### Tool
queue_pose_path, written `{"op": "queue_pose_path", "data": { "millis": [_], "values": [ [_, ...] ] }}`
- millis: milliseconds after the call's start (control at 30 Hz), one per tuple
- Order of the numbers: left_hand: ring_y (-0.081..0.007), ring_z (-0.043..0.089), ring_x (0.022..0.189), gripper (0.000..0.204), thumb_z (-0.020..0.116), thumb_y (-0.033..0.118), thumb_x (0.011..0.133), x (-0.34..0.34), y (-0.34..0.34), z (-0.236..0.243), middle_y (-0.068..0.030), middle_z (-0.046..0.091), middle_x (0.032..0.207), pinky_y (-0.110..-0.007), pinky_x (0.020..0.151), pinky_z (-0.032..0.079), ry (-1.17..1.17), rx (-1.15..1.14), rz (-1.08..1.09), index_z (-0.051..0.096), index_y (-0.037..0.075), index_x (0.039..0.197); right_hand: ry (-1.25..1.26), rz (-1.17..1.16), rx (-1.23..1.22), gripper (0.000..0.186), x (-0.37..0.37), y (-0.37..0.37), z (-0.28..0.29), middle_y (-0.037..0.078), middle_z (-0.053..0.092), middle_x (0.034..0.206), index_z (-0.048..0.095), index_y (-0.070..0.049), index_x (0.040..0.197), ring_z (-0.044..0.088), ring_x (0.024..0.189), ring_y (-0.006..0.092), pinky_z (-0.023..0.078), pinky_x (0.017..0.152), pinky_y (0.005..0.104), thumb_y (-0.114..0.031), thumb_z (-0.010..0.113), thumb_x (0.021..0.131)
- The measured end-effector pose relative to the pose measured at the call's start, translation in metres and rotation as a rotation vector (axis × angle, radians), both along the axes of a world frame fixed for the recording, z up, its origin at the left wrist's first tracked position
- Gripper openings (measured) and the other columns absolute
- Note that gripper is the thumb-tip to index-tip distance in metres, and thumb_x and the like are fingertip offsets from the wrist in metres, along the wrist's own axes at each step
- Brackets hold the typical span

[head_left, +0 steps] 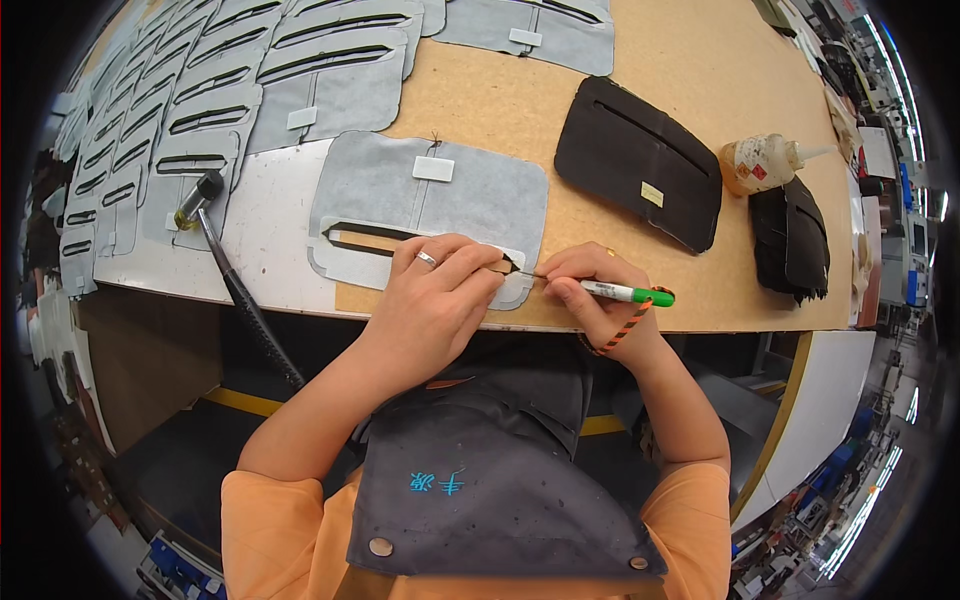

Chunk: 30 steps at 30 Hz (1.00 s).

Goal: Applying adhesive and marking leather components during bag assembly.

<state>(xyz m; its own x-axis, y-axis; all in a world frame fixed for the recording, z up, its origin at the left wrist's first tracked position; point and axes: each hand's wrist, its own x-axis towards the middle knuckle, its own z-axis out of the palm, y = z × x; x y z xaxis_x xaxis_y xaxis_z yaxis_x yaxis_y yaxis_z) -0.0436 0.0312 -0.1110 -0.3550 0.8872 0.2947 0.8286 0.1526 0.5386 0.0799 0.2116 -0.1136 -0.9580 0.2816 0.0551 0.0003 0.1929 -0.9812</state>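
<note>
Seemingly fine work at the right end of the black-edged slot (368, 230) in the grey panel (380, 180), flat near the front edge of the bench (500, 120), to the left of the black panel (640, 160). For a good result, better to keep the grey panel pressed firmly just beside the slot end, to bring in the thin tip of the green-and-white tool (618, 292) at a low angle, and to work with small, light strokes, without stabbing into the grey surface. Advisable also to keep the fingertips of the left hand (440, 285) out of the line of the tip, and not to knock against the hammer (232, 272), with its handle over the bench edge. About the pose: left hand palm down across the slot, fingers bent and close together, on the panel near the slot end; from this view, not possible to tell whether also pinching the edge. On the other side, right hand (603, 318) with fingers closed on the tool in a pen-like grip, thumb below, tip directed to the left, at or very near the slot end. Both elbows bent and wide apart, both hands near each other.
</note>
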Motion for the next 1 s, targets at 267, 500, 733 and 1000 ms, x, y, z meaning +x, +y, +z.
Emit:
{"op": "queue_pose_path", "data": {
  "millis": [267, 500, 733, 1000],
  "values": [
    [-0.0194, 0.053, 0.101, 0.013, 0.062, 0.007, 0.079, -0.003, 0.0, -0.001, -0.0012, 0.059, 0.106, -0.036, 0.089, 0.034, -0.031, 0.004, -0.003, 0.06, 0.006, 0.091, -0.02, 0.089, 0.086, 0.005, -0.009, 0.003, 0.004, 0.007, 0.064, 0.086, 0.062, -0.001, 0.089, 0.059, 0.076, 0.0148, 0.047, 0.068, 0.0266, -0.003, 0.064, 0.085],
    [-0.0244, 0.046, 0.093, 0.02, 0.065, 0.007, 0.078, 0.004, 0.002, 0.002, -0.0052, 0.051, 0.096, -0.037, 0.083, 0.031, -0.071, -0.066, 0.106, 0.059, 0.009, 0.097, -0.151, 0.106, -0.009, 0.007, -0.013, 0.006, 0.009, 0.008, 0.064, 0.092, 0.062, 0.001, 0.089, 0.057, 0.073, 0.0084, 0.047, 0.068, 0.0223, -0.005, 0.059, 0.089],
    [-0.0236, 0.044, 0.087, 0.014, 0.064, 0.006, 0.078, 0.003, 0.006, -0.002, -0.0046, 0.048, 0.089, -0.036, 0.077, 0.03, -0.112, -0.061, 0.115, 0.058, 0.01, 0.089, -0.251, -0.023, -0.298, 0.012, -0.025, 0.007, 0.015, 0.006, 0.064, 0.081, 0.061, 0.001, 0.088, 0.058, 0.07, 0.0073, 0.048, 0.065, 0.0215, -0.009, 0.057, 0.091],
    [-0.023, 0.047, 0.087, 0.011, 0.064, 0.007, 0.078, 0.004, 0.008, -0.001, -0.0032, 0.05, 0.091, -0.036, 0.078, 0.031, -0.096, -0.037, 0.127, 0.058, 0.01, 0.087, -0.332, 0.062, -0.046, 0.013, -0.035, 0.006, 0.019, 0.005, 0.064, 0.077, 0.06, 0.001, 0.086, 0.058, 0.069, 0.0061, 0.048, 0.063, 0.0205, -0.011, 0.059, 0.091]
  ]
}}
